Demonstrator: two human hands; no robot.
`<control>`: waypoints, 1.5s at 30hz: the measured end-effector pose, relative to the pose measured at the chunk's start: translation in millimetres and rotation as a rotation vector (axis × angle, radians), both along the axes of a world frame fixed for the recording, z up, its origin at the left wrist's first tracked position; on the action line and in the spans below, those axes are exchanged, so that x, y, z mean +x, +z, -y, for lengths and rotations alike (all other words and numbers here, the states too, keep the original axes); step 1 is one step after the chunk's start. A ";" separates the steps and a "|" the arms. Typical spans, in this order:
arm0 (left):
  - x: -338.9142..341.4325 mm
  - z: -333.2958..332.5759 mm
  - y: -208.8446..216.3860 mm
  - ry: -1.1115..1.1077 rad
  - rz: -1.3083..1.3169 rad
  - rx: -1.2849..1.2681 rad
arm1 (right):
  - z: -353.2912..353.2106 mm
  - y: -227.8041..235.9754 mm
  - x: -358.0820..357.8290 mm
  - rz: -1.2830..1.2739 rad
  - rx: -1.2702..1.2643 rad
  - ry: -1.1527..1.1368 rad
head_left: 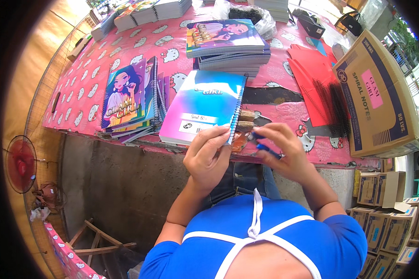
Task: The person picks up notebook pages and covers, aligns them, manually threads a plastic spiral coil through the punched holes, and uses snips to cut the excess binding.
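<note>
A spiral notebook (202, 107) with a blue-to-purple cover lies in front of me, its black coil along the right side. My left hand (208, 156) pinches its near right corner by the end of the coil. Just right of that corner, my right hand (287, 151) is closed around small blue-handled pliers (268, 149), their jaws close to the coil end. Left of the notebook, a fanned pile of spiral notebooks (124, 95) shows an illustrated figure on the cover. Another stack of notebooks (228, 39) stands behind.
A brown carton (377, 97) stands on the right of the pink patterned table (81, 100). Beside it are red sheets (307, 69) and loose black coils (333, 109). More notebook stacks (142, 14) line the far edge. Cartons (381, 228) are piled at lower right; a red fan (21, 163) stands left.
</note>
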State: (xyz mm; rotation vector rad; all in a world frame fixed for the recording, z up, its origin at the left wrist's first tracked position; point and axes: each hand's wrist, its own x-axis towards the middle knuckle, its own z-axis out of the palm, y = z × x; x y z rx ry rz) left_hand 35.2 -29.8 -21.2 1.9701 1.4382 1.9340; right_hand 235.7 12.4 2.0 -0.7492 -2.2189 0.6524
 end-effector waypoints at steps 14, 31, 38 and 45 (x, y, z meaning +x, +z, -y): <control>-2.0 2.4 4.1 0.014 0.009 -0.010 | 6.9 2.7 -15.0 -0.041 -0.016 -0.024; -125.8 -25.6 78.2 0.513 0.384 0.562 | -78.4 -49.4 76.0 0.209 0.055 -0.691; -219.7 -52.2 181.4 0.522 -0.007 0.493 | -133.0 -40.8 75.2 0.153 0.222 -0.596; -235.1 -126.9 89.5 0.678 -0.886 -0.685 | -262.0 29.4 -28.4 0.102 -0.213 -0.533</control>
